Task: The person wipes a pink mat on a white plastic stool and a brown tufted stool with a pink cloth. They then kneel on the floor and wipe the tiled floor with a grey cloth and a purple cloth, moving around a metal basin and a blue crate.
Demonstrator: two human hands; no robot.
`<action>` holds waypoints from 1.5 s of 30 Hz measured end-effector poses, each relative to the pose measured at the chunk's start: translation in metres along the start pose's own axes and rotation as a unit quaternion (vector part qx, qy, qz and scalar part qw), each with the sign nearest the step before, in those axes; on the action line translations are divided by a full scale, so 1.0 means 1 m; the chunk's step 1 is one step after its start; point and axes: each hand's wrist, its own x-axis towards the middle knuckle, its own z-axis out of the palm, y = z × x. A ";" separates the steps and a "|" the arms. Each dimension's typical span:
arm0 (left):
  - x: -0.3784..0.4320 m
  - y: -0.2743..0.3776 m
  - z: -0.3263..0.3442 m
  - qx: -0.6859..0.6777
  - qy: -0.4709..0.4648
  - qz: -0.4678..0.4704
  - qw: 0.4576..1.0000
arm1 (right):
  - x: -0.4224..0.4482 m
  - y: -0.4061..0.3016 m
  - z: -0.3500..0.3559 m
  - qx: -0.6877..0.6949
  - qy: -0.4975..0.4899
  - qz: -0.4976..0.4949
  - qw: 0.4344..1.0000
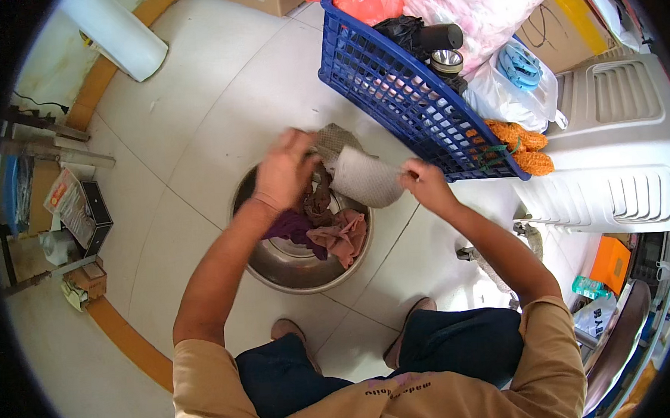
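Observation:
A round metal basin (pixel 293 275) stands on the tiled floor in front of my feet. Inside it lie a pink cloth (pixel 344 236), a dark purple cloth (pixel 294 230) and a brown cloth (pixel 319 204). My right hand (pixel 426 185) pinches the edge of a pale textured cloth (pixel 364 177), which hangs over the basin's right rim. Blurred by motion, my left hand (pixel 285 169) is above the basin's upper left part, close to a grey-brown textured cloth (pixel 337 141); whether it holds that cloth is not clear.
Beyond the basin to the right stands a blue plastic basket (pixel 397 88) filled with bags and a flashlight (pixel 446 61). Stacked white plastic stools (pixel 607 158) are at the right. A white cylinder (pixel 120 39) stands at the upper left, and a shelf with boxes (pixel 97 214) at the left.

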 end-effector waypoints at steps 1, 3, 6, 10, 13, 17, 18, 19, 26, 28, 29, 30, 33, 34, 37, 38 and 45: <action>0.000 -0.018 -0.014 0.110 0.028 0.033 0.993 | 0.008 0.000 -0.001 0.044 -0.015 0.030 0.998; -0.013 -0.056 -0.038 0.167 0.067 -0.055 0.982 | 0.021 -0.003 -0.004 0.132 -0.046 0.087 0.986; -0.069 -0.108 -0.056 0.167 0.060 -0.219 0.959 | 0.035 -0.029 -0.013 -0.044 0.011 -0.051 0.998; -0.122 -0.122 -0.036 -0.024 0.002 -0.370 0.929 | 0.076 -0.019 0.003 -0.327 0.132 -0.149 0.924; -0.156 -0.132 -0.030 -0.154 -0.072 -0.389 0.905 | 0.077 -0.025 0.036 -0.374 -0.006 -0.157 0.914; -0.149 -0.121 -0.028 -0.350 -0.112 -0.403 0.838 | 0.067 0.028 0.078 -0.295 -0.051 -0.124 0.946; -0.150 -0.120 -0.036 -0.339 -0.122 -0.418 0.834 | 0.066 0.027 0.084 -0.296 -0.047 -0.110 0.948; -0.152 -0.119 -0.043 -0.329 -0.132 -0.432 0.830 | 0.065 0.027 0.086 -0.298 -0.063 -0.098 0.947; -0.199 -0.163 -0.077 -0.342 -0.049 -0.455 0.821 | 0.089 0.045 0.100 -0.339 -0.024 -0.111 0.934; -0.212 -0.174 -0.084 -0.344 -0.028 -0.454 0.821 | 0.092 0.046 0.099 -0.290 0.008 -0.100 0.952; -0.217 -0.180 -0.088 -0.344 -0.016 -0.466 0.815 | 0.093 0.046 0.098 -0.266 0.023 -0.094 0.959; -0.221 -0.184 -0.090 -0.345 -0.004 -0.478 0.808 | 0.091 0.044 0.099 -0.294 0.014 -0.083 0.952; -0.248 -0.196 -0.106 -0.343 0.042 -0.508 0.789 | 0.058 0.012 0.106 -0.303 -0.099 -0.084 0.944; -0.256 -0.199 -0.111 -0.343 0.058 -0.514 0.784 | 0.036 0.008 0.111 -0.338 -0.125 -0.102 0.927; -0.263 -0.191 -0.118 -0.365 0.128 -0.523 0.760 | 0.000 0.013 0.107 -0.373 -0.131 -0.171 0.902; -0.261 -0.187 -0.118 -0.354 0.140 -0.535 0.754 | -0.001 0.018 0.105 -0.372 -0.122 -0.197 0.899; -0.261 -0.172 -0.112 -0.069 0.200 -0.511 0.833 | 0.013 0.027 0.136 -0.321 -0.123 -0.237 0.909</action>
